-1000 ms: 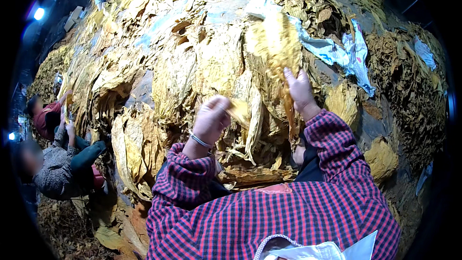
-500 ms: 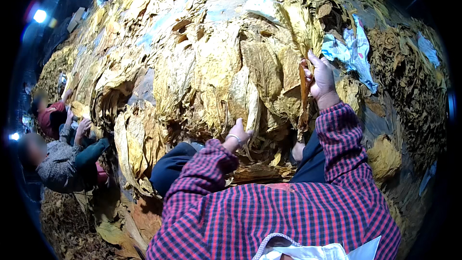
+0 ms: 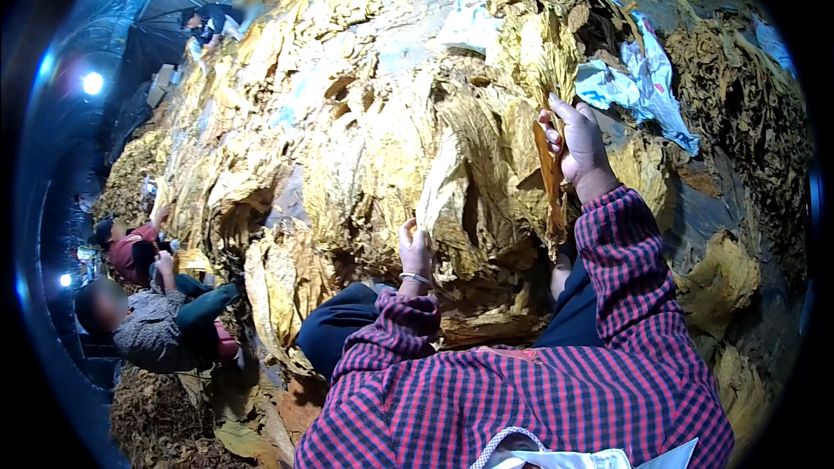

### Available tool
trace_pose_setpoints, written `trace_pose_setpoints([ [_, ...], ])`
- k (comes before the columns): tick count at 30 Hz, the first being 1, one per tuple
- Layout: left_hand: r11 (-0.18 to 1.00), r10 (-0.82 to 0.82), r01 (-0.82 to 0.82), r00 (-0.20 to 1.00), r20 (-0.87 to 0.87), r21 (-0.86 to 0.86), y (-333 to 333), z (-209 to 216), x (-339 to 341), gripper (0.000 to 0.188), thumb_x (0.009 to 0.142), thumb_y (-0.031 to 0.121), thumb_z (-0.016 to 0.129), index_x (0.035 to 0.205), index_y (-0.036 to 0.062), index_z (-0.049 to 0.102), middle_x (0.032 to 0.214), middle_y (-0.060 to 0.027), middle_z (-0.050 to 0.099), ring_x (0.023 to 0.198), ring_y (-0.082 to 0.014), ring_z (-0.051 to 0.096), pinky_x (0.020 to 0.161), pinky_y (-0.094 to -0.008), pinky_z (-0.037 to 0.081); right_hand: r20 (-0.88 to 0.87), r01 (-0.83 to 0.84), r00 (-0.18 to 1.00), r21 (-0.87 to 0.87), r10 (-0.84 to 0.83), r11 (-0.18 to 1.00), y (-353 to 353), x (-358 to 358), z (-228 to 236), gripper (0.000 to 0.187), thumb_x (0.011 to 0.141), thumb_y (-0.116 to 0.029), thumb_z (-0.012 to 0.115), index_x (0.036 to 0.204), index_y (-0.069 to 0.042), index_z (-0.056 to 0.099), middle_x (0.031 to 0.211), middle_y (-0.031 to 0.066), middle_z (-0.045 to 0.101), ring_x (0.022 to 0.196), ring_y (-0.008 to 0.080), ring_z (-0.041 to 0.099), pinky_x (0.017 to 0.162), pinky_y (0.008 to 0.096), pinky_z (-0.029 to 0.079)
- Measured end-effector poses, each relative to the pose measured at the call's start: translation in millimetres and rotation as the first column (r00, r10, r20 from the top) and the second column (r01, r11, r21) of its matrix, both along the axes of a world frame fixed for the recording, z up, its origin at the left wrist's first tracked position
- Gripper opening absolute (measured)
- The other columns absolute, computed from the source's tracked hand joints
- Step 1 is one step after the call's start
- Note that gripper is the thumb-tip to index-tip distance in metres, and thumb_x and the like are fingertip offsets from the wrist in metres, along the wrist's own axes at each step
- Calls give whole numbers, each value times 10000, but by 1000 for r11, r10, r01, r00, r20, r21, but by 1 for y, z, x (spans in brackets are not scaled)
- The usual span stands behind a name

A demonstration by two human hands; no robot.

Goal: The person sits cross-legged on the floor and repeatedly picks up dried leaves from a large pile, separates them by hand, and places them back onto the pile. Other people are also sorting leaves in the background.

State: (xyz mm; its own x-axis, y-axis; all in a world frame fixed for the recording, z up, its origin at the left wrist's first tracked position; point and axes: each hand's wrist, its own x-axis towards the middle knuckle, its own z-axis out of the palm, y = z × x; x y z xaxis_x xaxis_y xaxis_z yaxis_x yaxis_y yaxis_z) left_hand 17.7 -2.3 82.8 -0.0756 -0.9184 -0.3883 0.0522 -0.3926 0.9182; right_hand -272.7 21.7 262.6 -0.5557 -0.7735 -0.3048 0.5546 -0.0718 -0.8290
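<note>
Dried tobacco leaves, yellow to brown, cover the heap in front of me. My right hand [image 3: 580, 141] is closed round a bunch of tobacco leaves [image 3: 549, 65] whose yellow blades spread away above the fist. A narrow brown leaf [image 3: 551, 195] hangs below the same hand, between my knees and the heap. My left hand [image 3: 415, 250], with a bracelet at the wrist, is at the near side of the heap. Its fingers are pinched at the lower end of a pale tobacco leaf [image 3: 445, 178]; the fingertips are partly hidden.
Light blue and white plastic sheeting [image 3: 638, 87] lies right of my right hand. Darker, crumpled leaves [image 3: 730, 95] rise beyond it. Two people sit at the left, one in a grey top [image 3: 155, 334]; others are at the far edge. My knees [image 3: 343, 326] border the heap.
My left hand has gone from open, fingers apart, to pinched at the pale leaf. My right hand keeps its bunch. The whole view has shifted, showing more of the left side.
</note>
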Motion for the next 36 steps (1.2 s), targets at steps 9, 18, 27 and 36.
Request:
trace_pose_setpoints([
  [9,739,-12,641,320,-947,207,11,31,12,510,834,617,370,627,151,373,498,37,265,464,-80,302,540,-227,251,8,-86,996,-70,87,994,-5,5,-9,173,829,-194,567,850,-96,426,712,51,536,469,72,413,384,194,283],
  [18,836,105,214,842,-529,506,22,-64,27,350,914,373,398,1097,104,528,889,-94,617,736,-214,617,575,-353,513,75,-295,954,70,290,953,-19,37,-34,152,874,-140,511,930,-84,381,827,92,547,555,140,494,453,248,393],
  [27,823,162,228,783,-600,520,36,-44,17,229,891,332,461,1023,163,541,812,-25,612,659,-203,611,500,-355,486,151,-436,900,270,409,859,-34,113,-116,270,876,-235,532,999,-5,463,754,92,559,551,120,488,427,243,419],
  [36,879,72,163,884,-462,448,55,-27,2,222,820,281,606,886,70,588,735,-21,589,627,-118,548,545,-252,445,155,-672,741,172,653,721,-23,151,-194,343,804,-252,644,1053,-41,542,910,55,608,712,151,585,590,268,473],
])
